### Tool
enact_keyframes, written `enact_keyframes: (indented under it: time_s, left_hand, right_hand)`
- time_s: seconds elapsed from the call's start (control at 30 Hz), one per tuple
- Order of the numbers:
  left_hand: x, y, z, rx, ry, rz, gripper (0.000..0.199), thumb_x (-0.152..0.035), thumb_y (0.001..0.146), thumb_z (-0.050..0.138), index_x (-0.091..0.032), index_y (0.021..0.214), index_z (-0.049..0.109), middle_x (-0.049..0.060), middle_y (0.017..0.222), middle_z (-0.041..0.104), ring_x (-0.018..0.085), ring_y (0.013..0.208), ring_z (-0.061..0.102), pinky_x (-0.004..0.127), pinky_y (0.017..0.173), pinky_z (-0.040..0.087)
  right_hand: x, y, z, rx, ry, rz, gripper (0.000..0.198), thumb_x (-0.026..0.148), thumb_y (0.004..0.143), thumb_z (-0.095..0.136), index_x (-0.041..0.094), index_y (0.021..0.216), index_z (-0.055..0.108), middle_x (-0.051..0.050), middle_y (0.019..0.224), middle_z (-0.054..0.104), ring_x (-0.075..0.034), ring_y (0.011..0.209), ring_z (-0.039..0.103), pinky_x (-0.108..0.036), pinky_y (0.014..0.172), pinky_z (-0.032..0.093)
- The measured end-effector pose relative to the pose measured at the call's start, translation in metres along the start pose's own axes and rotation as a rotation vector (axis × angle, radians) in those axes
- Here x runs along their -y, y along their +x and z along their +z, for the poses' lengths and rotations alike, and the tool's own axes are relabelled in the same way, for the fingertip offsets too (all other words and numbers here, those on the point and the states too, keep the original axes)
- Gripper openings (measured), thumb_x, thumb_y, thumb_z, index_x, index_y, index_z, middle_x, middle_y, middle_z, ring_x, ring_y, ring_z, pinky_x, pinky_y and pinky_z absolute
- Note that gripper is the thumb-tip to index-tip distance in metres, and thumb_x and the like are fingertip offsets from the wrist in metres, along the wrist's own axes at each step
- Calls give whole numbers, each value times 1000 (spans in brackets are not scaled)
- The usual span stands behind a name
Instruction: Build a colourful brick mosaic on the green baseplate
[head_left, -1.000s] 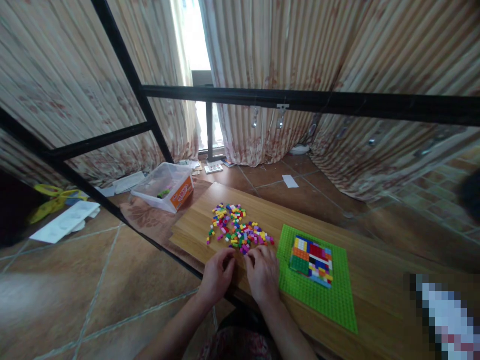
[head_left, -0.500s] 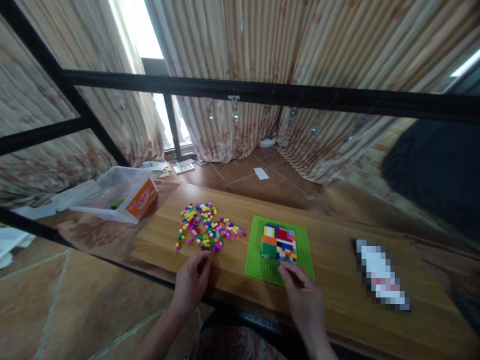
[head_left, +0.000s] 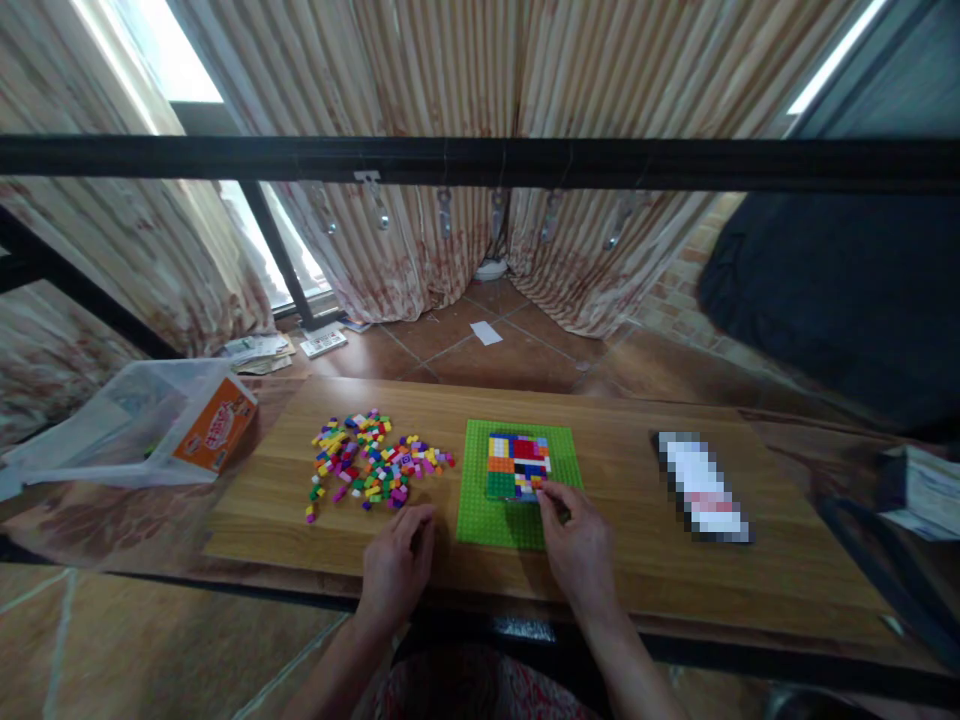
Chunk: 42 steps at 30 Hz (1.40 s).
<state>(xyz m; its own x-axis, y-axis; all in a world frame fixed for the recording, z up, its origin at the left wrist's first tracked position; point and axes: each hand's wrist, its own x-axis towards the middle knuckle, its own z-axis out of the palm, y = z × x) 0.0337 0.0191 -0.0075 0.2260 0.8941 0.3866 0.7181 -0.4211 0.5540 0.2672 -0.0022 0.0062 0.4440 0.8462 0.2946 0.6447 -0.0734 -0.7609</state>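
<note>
a clear plastic box [head_left: 150, 470] with an orange printed label [head_left: 216, 425] sits left of the brown wooden bench [head_left: 630, 560]; a bit of green shows inside, the rest unclear. on the bench, small multicoloured plastic bricks [head_left: 390, 460] lie loose near the left hand [head_left: 399, 558], its curled grip hiding any contents. the right hand [head_left: 577, 540] is at the near right corner of the multicoloured brick panel [head_left: 514, 465] on the green studded baseplate [head_left: 480, 525]; whether its grip pinches a brick, i cannot tell.
</note>
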Motion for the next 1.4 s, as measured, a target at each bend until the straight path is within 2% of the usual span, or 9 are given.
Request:
enact_keyframes:
  time_s: [0.23, 0.7, 0.87, 0.97, 1.07, 1.4]
  left_hand:
    - [1, 1, -1, 18, -1, 0, 19, -23, 90, 46, -21, 100, 62, 5, 94, 71, 17, 87, 68, 27, 74, 54]
    - [-2, -1, 0, 50, 29, -36, 20, -24, 92, 44, -21, 102, 61, 5, 94, 69, 17, 85, 67, 27, 74, 52]
    - [-2, -1, 0, 54, 24, -40, 20, -25, 92, 44, -21, 101, 61, 6, 94, 70, 17, 85, 67, 27, 74, 53]
    - [-1, -1, 1, 50, 21, -49, 20, -25, 91, 44, -22, 101, 62, 5, 94, 70, 17, 85, 67, 27, 73, 53]
    - [-1, -1, 1, 45, 14, -56, 20, -24, 91, 45, -22, 101, 62, 5, 94, 70, 17, 85, 67, 27, 74, 53]
    - [-1, -2, 2, 58, 14, -74, 19, -23, 91, 45, -22, 101, 62, 4, 94, 69, 17, 85, 66, 27, 75, 52]
  right_hand:
    - [6, 4, 5, 1, -72, 0, 27, 38, 88, 51, 18, 86, 69, -8, 88, 72, -21, 78, 65, -33, 73, 49]
    - [-5, 1, 2, -12, 70, 37, 27, 42, 85, 57, 19, 88, 71, -8, 91, 73, -21, 83, 68, -35, 79, 51]
    - [-3, 5, 4, -40, 152, 119, 30, 46, 81, 61, 18, 85, 70, -8, 85, 72, -20, 76, 65, -33, 72, 50]
    - [-6, 7, 4, -74, 122, 193, 35, 51, 75, 65, 17, 83, 69, -7, 80, 69, -17, 66, 58, -30, 64, 47]
    - [-10, 11, 4, -104, 88, 245, 43, 54, 68, 69, 15, 87, 68, -8, 81, 68, -17, 63, 54, -30, 61, 44]
    - [-14, 27, 3, 51, 156, 340, 42, 47, 60, 74, 15, 86, 69, -7, 79, 70, -17, 61, 56, -32, 61, 44]
